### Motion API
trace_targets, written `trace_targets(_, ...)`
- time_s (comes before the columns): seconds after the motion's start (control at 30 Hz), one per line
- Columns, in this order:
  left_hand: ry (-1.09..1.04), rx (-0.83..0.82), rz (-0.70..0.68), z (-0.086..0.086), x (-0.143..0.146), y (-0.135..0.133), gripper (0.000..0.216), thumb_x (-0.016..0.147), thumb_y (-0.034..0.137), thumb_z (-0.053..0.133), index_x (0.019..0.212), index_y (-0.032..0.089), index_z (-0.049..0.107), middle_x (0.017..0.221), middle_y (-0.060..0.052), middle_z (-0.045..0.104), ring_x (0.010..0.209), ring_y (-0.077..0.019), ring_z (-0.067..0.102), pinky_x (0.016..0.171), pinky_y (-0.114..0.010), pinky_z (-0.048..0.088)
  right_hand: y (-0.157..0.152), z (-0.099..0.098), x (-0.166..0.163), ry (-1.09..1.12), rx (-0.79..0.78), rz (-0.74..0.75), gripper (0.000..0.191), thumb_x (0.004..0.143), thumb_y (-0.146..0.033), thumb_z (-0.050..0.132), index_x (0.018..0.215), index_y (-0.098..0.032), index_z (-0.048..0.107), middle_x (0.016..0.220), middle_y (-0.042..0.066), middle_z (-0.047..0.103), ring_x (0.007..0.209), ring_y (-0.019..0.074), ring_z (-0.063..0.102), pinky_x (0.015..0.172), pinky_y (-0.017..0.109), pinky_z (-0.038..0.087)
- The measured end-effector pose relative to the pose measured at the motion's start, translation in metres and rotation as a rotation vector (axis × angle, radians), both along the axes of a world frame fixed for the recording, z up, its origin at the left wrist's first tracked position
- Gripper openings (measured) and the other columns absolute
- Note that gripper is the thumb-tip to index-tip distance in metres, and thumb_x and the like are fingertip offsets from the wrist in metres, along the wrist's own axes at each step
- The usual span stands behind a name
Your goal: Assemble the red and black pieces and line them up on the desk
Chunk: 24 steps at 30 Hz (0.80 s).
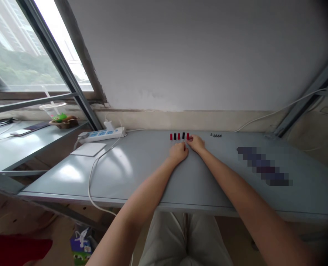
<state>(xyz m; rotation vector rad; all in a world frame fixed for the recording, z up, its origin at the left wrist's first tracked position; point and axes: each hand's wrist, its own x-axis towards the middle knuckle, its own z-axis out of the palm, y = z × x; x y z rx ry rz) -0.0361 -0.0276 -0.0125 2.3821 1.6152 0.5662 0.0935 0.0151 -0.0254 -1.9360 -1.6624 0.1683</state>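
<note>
A row of several small upright cylinders (179, 136), alternating red and black, stands near the back of the grey table (142, 177). My right hand (196, 143) rests on the table with its fingertips at the red cylinder on the row's right end. My left hand (178, 152) lies just in front of the row, curled, and holds nothing visible. Several tiny dark metal parts (216, 135) sit in a line to the right of the row.
A white power strip (101, 135) with a charger lies at the back left, and a white cable (93, 177) trails across the table. A white square pad (88, 149) lies beside it. A pixelated, unreadable patch (263, 166) covers the table's right side. The wall rises behind.
</note>
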Motion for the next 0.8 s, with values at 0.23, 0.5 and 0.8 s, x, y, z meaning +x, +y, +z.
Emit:
trace_targets(0.23,0.009,-0.011,0.003,0.005,0.0,-0.003,0.019,0.078,0.028,0.045,0.083,0.016,0.059,0.082,-0.009,0.062,0.077,-0.0196,0.057,0.068,-0.03,0.044,-0.017,-0.002,0.01,-0.044,-0.007,0.041,0.022,0.076,-0.034,0.053,0.091,-0.02,0.062,0.089,0.006,0.067,0.084,0.0186,0.06,0.074,0.03,0.042)
trace_targets(0.5,-0.196,0.118,-0.071,0.001,0.002,-0.003,0.036,0.082,0.039,0.043,0.11,0.017,0.048,0.081,-0.005,0.063,0.078,-0.0161,0.057,0.072,-0.027,0.043,-0.057,0.011,0.018,-0.181,-0.012,0.245,0.021,0.08,-0.029,0.046,0.089,-0.018,0.062,0.083,0.006,0.067,0.077,0.018,0.06,0.067,0.027,0.041)
trace_targets(0.8,-0.314,0.109,-0.142,0.0,0.007,0.002,0.018,0.083,0.022,0.04,0.088,0.017,0.057,0.083,-0.003,0.064,0.074,-0.0117,0.056,0.071,-0.023,0.042,-0.072,0.035,0.014,-0.574,-0.071,0.268,0.023,0.082,-0.022,0.04,0.088,-0.017,0.062,0.087,0.013,0.066,0.082,0.0236,0.059,0.075,0.034,0.038)
